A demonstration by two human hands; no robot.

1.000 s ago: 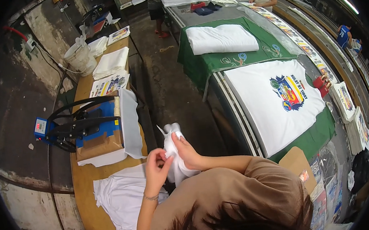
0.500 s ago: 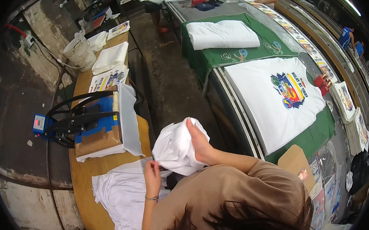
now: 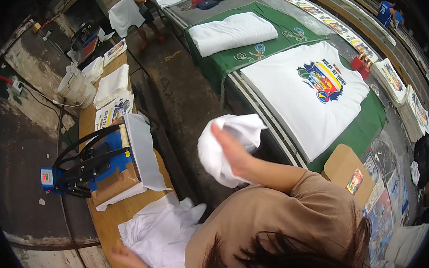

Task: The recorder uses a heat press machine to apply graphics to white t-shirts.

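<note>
My right hand (image 3: 230,150) is raised over the aisle, gripping a bunched white cloth (image 3: 213,154) with the thumb across its front. My left hand (image 3: 127,255) is low at the left, fingers apart and slightly curled, beside a crumpled pile of white cloth (image 3: 156,232) on the wooden table (image 3: 101,221). Just beyond that pile stands a heat press (image 3: 104,159) with a blue control box (image 3: 47,178), a brown-covered plate and a white sheet hanging off its side.
A long printing table (image 3: 273,125) on the right bears a printed white shirt (image 3: 292,108), folded white fabric (image 3: 232,33), green cloth and a cardboard piece (image 3: 344,172). Paper stacks, a bucket (image 3: 77,86) line the left. Co-workers (image 3: 144,19) (image 3: 385,12) are farther back.
My right hand has lifted the white cloth up and away. My left hand has let go of it and moved down-left to the pile. A background co-worker now carries white cloth.
</note>
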